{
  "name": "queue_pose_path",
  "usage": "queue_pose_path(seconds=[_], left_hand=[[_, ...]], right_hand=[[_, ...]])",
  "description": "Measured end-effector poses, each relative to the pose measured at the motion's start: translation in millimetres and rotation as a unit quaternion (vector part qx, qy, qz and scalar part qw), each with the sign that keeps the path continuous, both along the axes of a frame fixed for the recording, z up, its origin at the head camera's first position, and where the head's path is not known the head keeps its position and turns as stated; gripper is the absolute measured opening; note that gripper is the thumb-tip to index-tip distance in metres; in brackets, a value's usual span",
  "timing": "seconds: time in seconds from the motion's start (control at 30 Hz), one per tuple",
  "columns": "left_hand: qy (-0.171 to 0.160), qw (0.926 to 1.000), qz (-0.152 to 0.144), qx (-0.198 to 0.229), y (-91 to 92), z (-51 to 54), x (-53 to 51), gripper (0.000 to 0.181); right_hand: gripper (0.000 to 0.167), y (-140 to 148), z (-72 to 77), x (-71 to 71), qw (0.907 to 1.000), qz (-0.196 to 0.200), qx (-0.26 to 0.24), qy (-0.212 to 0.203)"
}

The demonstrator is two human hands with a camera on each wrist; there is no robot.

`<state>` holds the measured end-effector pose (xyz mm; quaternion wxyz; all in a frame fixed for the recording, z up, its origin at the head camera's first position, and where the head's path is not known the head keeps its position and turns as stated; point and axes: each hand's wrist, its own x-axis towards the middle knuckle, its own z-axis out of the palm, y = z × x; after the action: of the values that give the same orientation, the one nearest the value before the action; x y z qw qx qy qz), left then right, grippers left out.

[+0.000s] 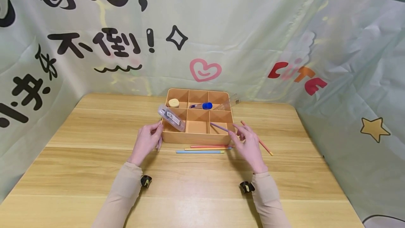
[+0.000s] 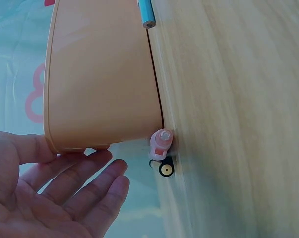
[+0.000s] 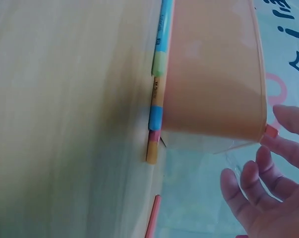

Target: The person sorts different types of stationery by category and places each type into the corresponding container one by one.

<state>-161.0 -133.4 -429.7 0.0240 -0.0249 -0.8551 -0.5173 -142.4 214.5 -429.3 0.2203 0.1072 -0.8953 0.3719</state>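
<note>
A tan six-compartment desk organizer (image 1: 196, 138) stands on the table. At its front left corner my left hand (image 1: 147, 141) grips the rim, the thumb and fingers around the corner in the left wrist view. My right hand (image 1: 248, 147) is at the front right corner and pinches the end of a purple pencil (image 1: 219, 127), which slants into the front right compartment. The pencil's reddish end (image 3: 271, 130) shows between thumb and index finger in the right wrist view. A clear plastic case (image 1: 172, 118) leans in the front left compartment.
The back row holds a cream round item (image 1: 173, 103), a blue-capped glue stick (image 1: 207, 106) and a clear ruler (image 1: 231, 102). Several pencils (image 1: 199, 152) lie before the organizer. One red pencil (image 1: 265, 147) lies to the right. A pink-tipped item (image 2: 161, 144) lies by the left side.
</note>
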Motion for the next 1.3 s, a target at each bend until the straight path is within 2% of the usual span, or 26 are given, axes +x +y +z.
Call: queue_pose_path(seconds=[0.13,0.37,0.63,0.73,1.0,1.13,1.3], left_hand=[[0.003,1.0,0.002,-0.005,0.5,-0.8,-0.7,0.039],[0.007,0.9999,0.003,-0.012,0.6,-0.3,-0.3,0.039],[0.0,1.0,0.001,-0.002,1.0,1.1,0.9,0.04],[-0.002,1.0,0.0,-0.001,1.0,1.3,0.7,0.04],[-0.003,1.0,0.002,0.001,0.7,0.3,0.2,0.04],[-0.007,1.0,0.003,0.005,0.9,-0.7,-0.5,0.041],[-0.01,0.9999,0.004,0.003,0.8,-1.1,-1.0,0.041]], right_hand=[[0.037,7,1.4,-0.1,0.9975,0.007,-0.047,-0.052],[0.033,17,7.2,3.3,0.9869,0.024,-0.127,-0.097],[0.037,28,9.4,5.2,0.975,0.037,-0.162,-0.148],[0.039,34,8.0,4.5,0.9719,0.043,-0.174,-0.152],[0.048,52,9.5,5.9,0.9694,0.063,-0.158,-0.177],[0.05,61,11.2,8.2,0.9692,0.038,-0.143,-0.197],[0.05,74,11.1,12.0,0.971,0.012,-0.1,-0.217]])
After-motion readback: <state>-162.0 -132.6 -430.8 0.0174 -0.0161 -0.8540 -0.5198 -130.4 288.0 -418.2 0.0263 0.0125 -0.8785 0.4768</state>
